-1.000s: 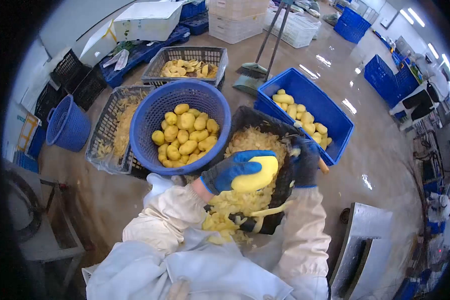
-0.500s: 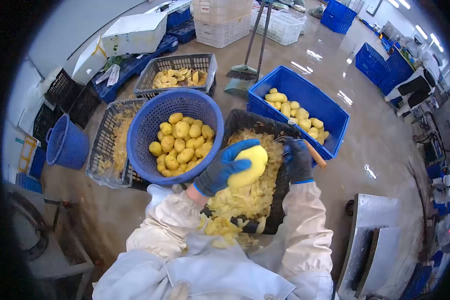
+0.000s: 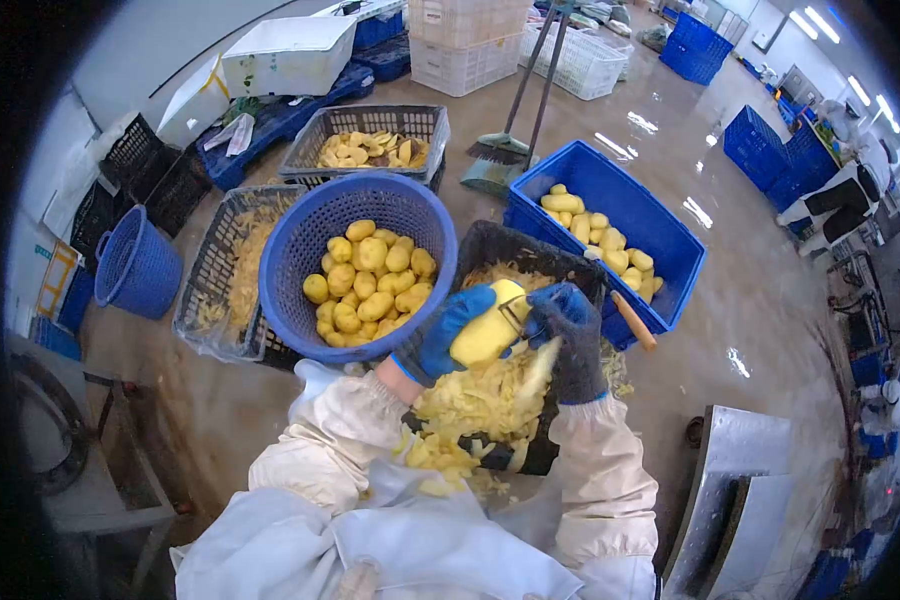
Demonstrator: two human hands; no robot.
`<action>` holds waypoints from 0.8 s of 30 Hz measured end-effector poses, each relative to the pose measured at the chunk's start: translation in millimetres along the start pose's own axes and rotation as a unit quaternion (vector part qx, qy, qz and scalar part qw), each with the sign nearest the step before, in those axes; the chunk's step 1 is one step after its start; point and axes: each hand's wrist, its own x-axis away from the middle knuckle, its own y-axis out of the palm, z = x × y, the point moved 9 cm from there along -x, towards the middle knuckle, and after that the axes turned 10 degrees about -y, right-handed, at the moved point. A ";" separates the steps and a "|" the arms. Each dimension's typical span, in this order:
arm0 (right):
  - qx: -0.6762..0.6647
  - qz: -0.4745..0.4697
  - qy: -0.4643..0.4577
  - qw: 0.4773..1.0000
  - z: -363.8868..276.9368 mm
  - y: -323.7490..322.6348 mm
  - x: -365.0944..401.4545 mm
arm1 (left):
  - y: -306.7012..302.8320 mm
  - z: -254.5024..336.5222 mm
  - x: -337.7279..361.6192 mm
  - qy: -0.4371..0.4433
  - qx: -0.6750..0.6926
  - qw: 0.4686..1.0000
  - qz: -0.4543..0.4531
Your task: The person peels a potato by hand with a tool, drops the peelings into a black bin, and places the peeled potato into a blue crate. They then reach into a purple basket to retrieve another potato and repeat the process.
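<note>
Grip of the left hand (image 3: pixel 433 346) is closed around a yellow potato (image 3: pixel 483 338), with the right hand (image 3: pixel 576 350) curled on a partly hidden peeler (image 3: pixel 515 312) against it, above peelings (image 3: pixel 482 402), a peeling stroke apparently in hand, calling for steady hold.

And here it's yellow potatoes (image 3: pixel 372 275) in a purplish-blue perforated basket (image 3: pixel 295 262), a bright blue crate (image 3: pixel 653 232), black-and-blue gloves (image 3: pixel 440 340), cream sleeves (image 3: pixel 605 480).

The only view looks from the person's head, facing forward and steeply down over both hands (image 3: pixel 500 335). It sits close above them, its wide frame reaching the floor (image 3: pixel 670 390) far beyond.
</note>
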 end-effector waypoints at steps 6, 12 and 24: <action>-0.048 0.130 -0.090 0.986 -29.8 -16.1 4.1 | 15.8 9.1 5.0 0.024 -0.064 0.997 -0.024; 0.390 0.094 -0.253 0.880 -82.6 -21.5 5.4 | 7.4 5.0 11.3 0.049 -0.091 0.994 0.046; -0.075 0.176 -0.095 0.977 -18.8 -41.7 1.2 | -13.4 -2.1 -4.9 0.018 0.149 0.988 0.024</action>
